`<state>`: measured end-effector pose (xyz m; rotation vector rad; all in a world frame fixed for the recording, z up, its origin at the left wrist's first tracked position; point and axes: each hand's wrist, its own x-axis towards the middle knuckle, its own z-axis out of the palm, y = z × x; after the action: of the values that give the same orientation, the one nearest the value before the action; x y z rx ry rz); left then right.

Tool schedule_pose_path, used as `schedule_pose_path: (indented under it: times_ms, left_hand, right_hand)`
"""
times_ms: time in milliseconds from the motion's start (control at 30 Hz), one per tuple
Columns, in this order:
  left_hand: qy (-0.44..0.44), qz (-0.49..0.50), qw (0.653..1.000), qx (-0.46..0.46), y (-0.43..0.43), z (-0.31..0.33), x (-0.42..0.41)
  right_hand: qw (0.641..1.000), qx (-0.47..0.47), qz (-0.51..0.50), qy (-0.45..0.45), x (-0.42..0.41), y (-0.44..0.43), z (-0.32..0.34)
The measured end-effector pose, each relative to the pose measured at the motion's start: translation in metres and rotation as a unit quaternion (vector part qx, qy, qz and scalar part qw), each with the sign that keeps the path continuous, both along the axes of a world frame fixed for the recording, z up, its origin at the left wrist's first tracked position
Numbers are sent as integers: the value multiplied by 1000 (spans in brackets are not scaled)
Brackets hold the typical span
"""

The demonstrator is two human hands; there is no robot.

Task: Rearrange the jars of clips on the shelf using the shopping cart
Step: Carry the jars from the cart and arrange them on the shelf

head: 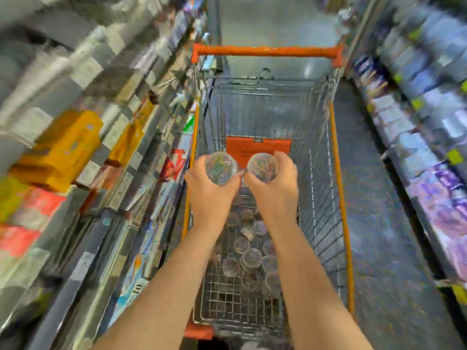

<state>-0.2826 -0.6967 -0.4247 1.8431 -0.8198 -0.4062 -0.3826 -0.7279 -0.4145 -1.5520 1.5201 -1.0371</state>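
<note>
You have a jar in each of your hands, both held over the cart (319,173). Your left hand (211,189) is wrapped round the left jar (221,168) from below, and your right hand (276,184) grasps the right jar (260,168), its fingers curling over the far side. Both jars are clear, with a tangle of coloured clips showing through them. They sit side by side at about the same height; whether they touch is lost in the blur. Your thumbs almost meet between them.

Below your forearms, the loose jars (250,258) lie heaped on the wire bottom of the cart, at the end nearer you; some stand, some lie tilted. Beyond your hands an orange flap (257,147) stands against the wire, and an orange bar (265,50) crosses the far end.

The cart stands in a narrow aisle, close along the left shelf (106,188), where yellow boxes (68,145) are stacked. A strip of grey floor (374,198) separates it from the right shelf (417,117), whose goods are too smeared to make out.
</note>
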Motion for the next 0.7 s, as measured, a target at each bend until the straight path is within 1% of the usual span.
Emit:
schedule_pose_path:
  times_ms: [133, 233, 333, 400, 533, 700]
  left_hand:
    - [-21, 43, 998, -41, 36, 50, -2]
    - [-24, 89, 993, -78, 70, 81, -6]
    - [-53, 129, 985, -100, 108, 107, -5]
    - [-71, 168, 977, -110, 142, 122, 4]
    - [-82, 248, 957, -124, 215, 151, 36]
    - [-111, 339, 924, -138, 319, 184, 84]
  right_hand:
    - [995, -29, 87, -37, -4, 20, 48]
    - [984, -64, 159, -49, -5, 43, 77]
    - [971, -71, 216, -73, 5, 67, 97]
    - [957, -78, 268, -83, 18, 92, 112]
    - [921, -101, 364, -96, 58, 150, 139]
    - [868, -129, 467, -109, 124, 236, 174]
